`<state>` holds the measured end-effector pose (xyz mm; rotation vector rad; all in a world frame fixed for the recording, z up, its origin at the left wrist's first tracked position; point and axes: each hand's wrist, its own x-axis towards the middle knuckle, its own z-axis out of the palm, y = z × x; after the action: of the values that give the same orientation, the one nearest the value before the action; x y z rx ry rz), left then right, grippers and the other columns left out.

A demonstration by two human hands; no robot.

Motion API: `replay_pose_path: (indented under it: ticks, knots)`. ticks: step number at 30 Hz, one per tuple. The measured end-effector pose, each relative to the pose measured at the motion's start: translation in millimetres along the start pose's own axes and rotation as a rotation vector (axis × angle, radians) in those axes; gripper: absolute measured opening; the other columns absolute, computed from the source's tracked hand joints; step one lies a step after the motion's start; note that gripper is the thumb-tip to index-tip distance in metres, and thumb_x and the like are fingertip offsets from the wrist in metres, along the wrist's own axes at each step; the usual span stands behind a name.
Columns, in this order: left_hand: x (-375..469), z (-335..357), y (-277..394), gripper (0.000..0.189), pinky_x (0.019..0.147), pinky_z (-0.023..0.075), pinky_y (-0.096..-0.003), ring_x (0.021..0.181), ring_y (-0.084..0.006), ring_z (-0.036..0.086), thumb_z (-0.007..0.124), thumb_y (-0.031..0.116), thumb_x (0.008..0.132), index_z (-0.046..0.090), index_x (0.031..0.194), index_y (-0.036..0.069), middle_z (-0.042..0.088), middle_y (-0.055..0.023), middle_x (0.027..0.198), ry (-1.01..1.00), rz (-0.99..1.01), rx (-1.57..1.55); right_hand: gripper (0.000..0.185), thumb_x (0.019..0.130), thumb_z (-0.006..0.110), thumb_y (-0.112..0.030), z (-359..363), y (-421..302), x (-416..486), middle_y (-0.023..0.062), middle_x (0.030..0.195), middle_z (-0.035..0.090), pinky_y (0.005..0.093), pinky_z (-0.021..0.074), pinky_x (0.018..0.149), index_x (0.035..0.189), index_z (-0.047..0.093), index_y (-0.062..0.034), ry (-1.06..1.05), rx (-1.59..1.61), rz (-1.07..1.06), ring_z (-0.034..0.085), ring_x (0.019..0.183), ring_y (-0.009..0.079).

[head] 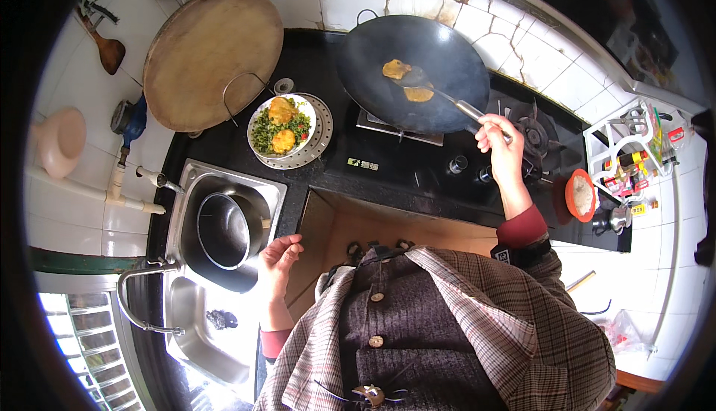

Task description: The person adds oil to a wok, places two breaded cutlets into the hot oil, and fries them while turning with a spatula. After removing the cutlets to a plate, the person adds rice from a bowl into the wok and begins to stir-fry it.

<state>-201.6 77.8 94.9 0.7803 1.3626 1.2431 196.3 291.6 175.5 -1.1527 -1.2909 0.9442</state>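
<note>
My right hand [499,137] grips the handle of a metal wok spatula [469,110]. The spatula's blade is down in a large dark wok [366,47] on the gas stove. One golden-brown fried piece [396,68] lies beside the blade, and another browned piece [419,94] is at its lower edge, partly covered. To the left, a white plate [258,115] of chopped greens carries two golden fried pieces [283,141]. It rests on a perforated metal steamer plate [323,125]. Over the counter edge by the sink, my left hand [279,257] has its fingers curled together, with nothing visible in them.
A double steel sink [182,299] with a dark pot [224,232] and faucet [126,293] is at left. A round wooden board [212,58] leans on the wall. Right of the wok are a second burner [531,131], an orange bowl [571,195] of white powder, and a white rack [601,139].
</note>
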Motion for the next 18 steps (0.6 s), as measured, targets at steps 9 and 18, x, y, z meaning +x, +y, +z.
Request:
replay_pose_path:
  ticks: [9, 18]
  knots:
    - [3, -22, 0, 0.027, 0.071, 0.0437, -0.0201, 0.076, -0.0072, 0.056, 0.068, 0.015, 0.085, 0.064, 0.106, -0.002, 0.065, -0.0028, 0.085, -0.014, -0.001, 0.016, 0.015, 0.086, 0.054, -0.001, 11, -42, 2, -0.0002, 0.078, 0.058, 0.0198, 0.0427, 0.065, 0.097, 0.065, -0.0022, -0.168, -0.282, -0.226, 0.053, 0.072, 0.0056]
    - [15, -35, -6, 0.028, 0.072, 0.0443, -0.0206, 0.078, -0.0081, 0.058, 0.069, 0.016, 0.085, 0.064, 0.106, -0.001, 0.066, -0.0034, 0.087, -0.080, -0.034, 0.024, 0.019, 0.091, 0.048, -0.002, 24, -20, 2, 0.0020, 0.078, 0.059, 0.0187, 0.0424, 0.060, 0.104, 0.061, -0.0008, -0.034, -0.120, -0.173, 0.051, 0.064, 0.0055]
